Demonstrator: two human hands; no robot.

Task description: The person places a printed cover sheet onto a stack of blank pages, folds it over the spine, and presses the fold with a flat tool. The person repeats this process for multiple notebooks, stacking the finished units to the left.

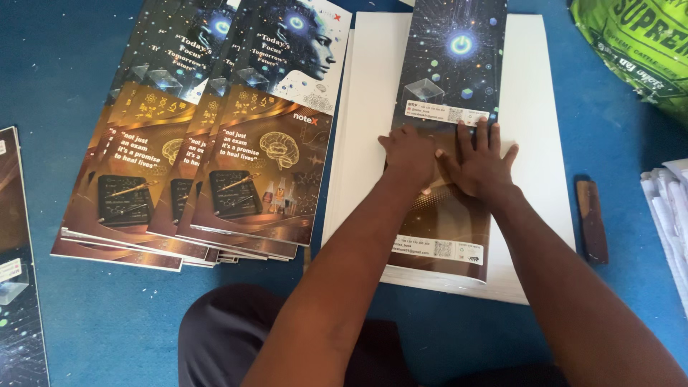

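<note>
A long glossy printed cover sheet (pixel 450 64), dark blue at its far end and brown-gold near me, lies along the middle of a stack of white paper sheets (pixel 365 107) on a blue floor. My left hand (pixel 407 154) presses on the cover's middle with the fingers curled under. Right beside it, my right hand (pixel 479 161) lies flat on the same cover with its fingers spread. Neither hand grips anything.
A fanned pile of finished notebooks (pixel 215 143) with matching covers lies to the left. Another cover (pixel 18 287) shows at the left edge. A brown wooden block (pixel 592 218) lies right of the white stack, loose papers (pixel 670 215) beyond it, a green sack (pixel 638 43) top right.
</note>
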